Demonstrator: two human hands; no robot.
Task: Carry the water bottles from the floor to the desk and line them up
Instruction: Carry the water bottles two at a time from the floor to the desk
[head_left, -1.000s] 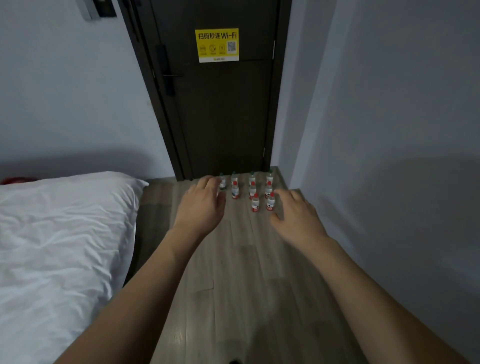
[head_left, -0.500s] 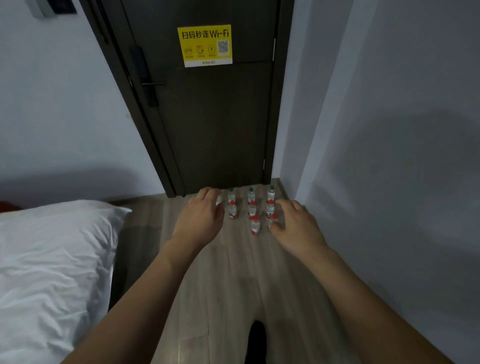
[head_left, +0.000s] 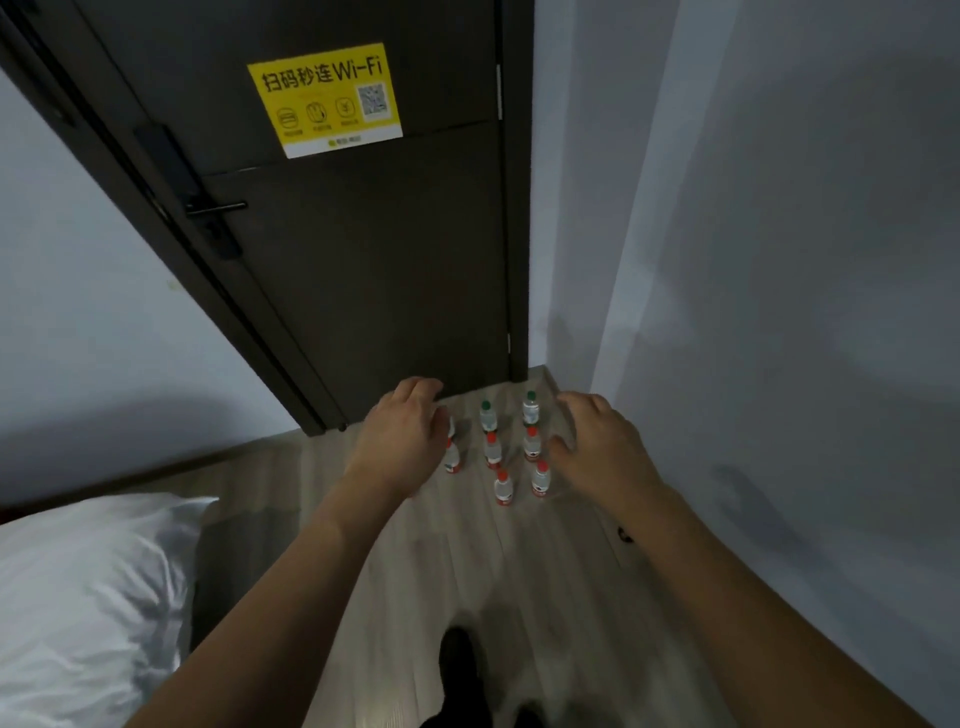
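Observation:
Several small water bottles stand upright in rows on the wooden floor in front of a dark door. Most have red caps; two in the back row have green caps. My left hand is stretched out over the left side of the group, fingers relaxed, and hides some bottles there. My right hand is stretched out to the right of the group, fingers loosely spread. Neither hand holds anything. No desk is in view.
A bed with white bedding fills the lower left. A grey wall runs close along the right of the narrow floor strip. The door bears a yellow Wi-Fi sign and a handle. My dark shoe shows below.
I have stepped toward the door: door and bottles look larger, the bed has slid left and down, my shoe has come into view. Both hands stay outstretched on either side of the bottles.

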